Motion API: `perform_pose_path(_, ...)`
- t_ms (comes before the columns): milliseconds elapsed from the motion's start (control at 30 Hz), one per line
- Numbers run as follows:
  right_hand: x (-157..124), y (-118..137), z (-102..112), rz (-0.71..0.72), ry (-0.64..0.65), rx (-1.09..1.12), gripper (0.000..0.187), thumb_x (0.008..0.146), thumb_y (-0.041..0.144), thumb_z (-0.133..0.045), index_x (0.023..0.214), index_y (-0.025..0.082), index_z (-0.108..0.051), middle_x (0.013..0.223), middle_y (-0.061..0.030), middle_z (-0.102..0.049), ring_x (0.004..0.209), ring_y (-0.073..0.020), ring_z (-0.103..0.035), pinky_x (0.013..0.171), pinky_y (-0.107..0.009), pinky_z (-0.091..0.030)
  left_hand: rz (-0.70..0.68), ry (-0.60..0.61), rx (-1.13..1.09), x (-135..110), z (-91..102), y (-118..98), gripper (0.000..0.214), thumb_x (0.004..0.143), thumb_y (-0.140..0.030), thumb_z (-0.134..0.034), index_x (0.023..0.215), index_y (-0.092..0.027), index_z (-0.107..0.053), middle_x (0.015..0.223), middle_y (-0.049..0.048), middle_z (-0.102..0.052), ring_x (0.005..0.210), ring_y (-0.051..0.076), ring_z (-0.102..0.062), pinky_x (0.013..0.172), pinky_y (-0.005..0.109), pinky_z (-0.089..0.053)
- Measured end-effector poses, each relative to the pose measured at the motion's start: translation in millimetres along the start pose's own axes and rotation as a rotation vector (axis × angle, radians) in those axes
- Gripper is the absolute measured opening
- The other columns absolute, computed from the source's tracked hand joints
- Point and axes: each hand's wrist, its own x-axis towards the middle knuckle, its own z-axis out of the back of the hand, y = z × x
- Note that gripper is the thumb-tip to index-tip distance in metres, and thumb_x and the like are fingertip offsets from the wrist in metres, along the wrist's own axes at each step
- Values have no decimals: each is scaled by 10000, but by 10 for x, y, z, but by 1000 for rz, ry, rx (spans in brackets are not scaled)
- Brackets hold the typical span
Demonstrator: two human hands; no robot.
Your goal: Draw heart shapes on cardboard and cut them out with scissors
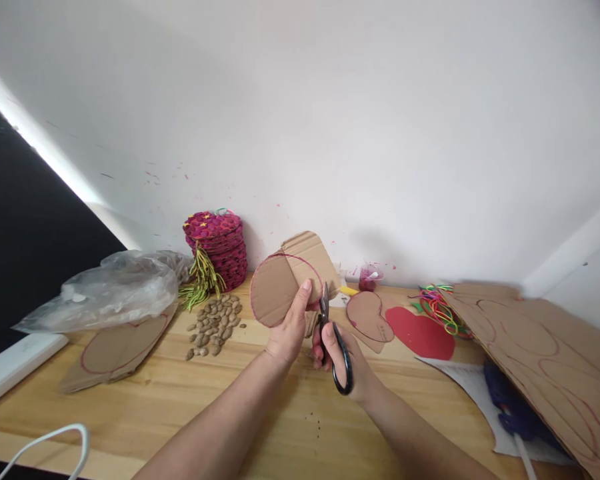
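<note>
Head view — the left hand (295, 320) grasps the cardboard piece (290, 273) above the worktop (190, 413); the right hand (340, 357) grips scissors (325, 310) at the piece's four o'clock. Light, stiffish, I'd judge, but easily creased — best pinched flat.

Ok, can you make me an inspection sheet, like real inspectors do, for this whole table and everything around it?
Surface: wooden tabletop, with small dark specks near the front.
Job's things: black-handled scissors, blades at the edge of the outlined cardboard.
Clutter: plastic bag, pile of brown seed-like pieces, red cutout, tangled cords.
Hands: left hand grips the cardboard; right hand holds the scissors.
Cables: white cable, front left.
Surroundings: white wall, speckled pink in places.
</note>
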Motion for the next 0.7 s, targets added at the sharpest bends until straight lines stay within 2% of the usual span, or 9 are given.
perform_pose_path(133, 5, 23, 50, 1, 31, -166, 543, 981, 719, -496, 746, 232, -446, 656, 33, -481, 594, -147, -499, 546, -283, -357, -64, -96, -72, 147, 21, 72, 438, 780, -611, -784, 890, -188, -769, 851, 65, -781, 682, 205, -702, 710, 310, -578)
perform_pose_path(233, 6, 29, 43, 9, 12, -249, 526, 952, 672, -589, 715, 238, -410, 652, 44, -434, 602, -146, -464, 555, -285, -351, -55, -171, -198, 287, 65, 53, 421, 796, -588, -774, 932, -190, -762, 905, 58, -767, 741, 190, -703, 798, 317, -578)
perform_pose_path(300, 35, -2, 51, -21, -58, -180, 513, 924, 676, -624, 733, 237, -439, 643, 43, -469, 582, -153, -496, 544, -290, -377, -33, -234, -283, 352, 87, 22, 392, 773, -551, -803, 925, -194, -748, 927, 49, -750, 754, 172, -685, 785, 304, -568)
perform_pose_path(367, 93, -40, 95, -53, -183, -76, 515, 868, 700, -676, 764, 231, -493, 603, 40, -516, 534, -160, -524, 514, -292, -395, -10, -250, -344, 373, 86, 9, 396, 723, -518, -847, 927, -197, -736, 948, 40, -734, 755, 156, -662, 746, 287, -556)
perform_pose_path(500, 210, -16, 260, 30, -394, 40, 525, 743, 680, -806, 849, 196, -632, 670, -19, -644, 602, -197, -610, 519, -297, -447, 72, -109, -348, 281, 24, 76, 454, 627, -514, -906, 861, -170, -726, 823, 23, -692, 696, 139, -616, 665, 264, -527)
perform_pose_path(600, 241, 83, 343, 86, -373, 82, 464, 729, 591, -848, 929, 206, -683, 819, -55, -720, 681, -214, -654, 549, -303, -481, 121, 24, -297, 161, -28, 154, 451, 612, -504, -919, 834, -163, -725, 754, 16, -675, 638, 133, -590, 599, 249, -499)
perform_pose_path(700, 243, 146, 352, 130, -344, 156, 363, 737, 490, -846, 902, 213, -681, 812, -50, -709, 678, -207, -648, 538, -295, -458, 160, 96, -261, 73, -56, 191, 449, 621, -506, -920, 843, -163, -732, 756, 27, -687, 622, 134, -584, 563, 241, -481)
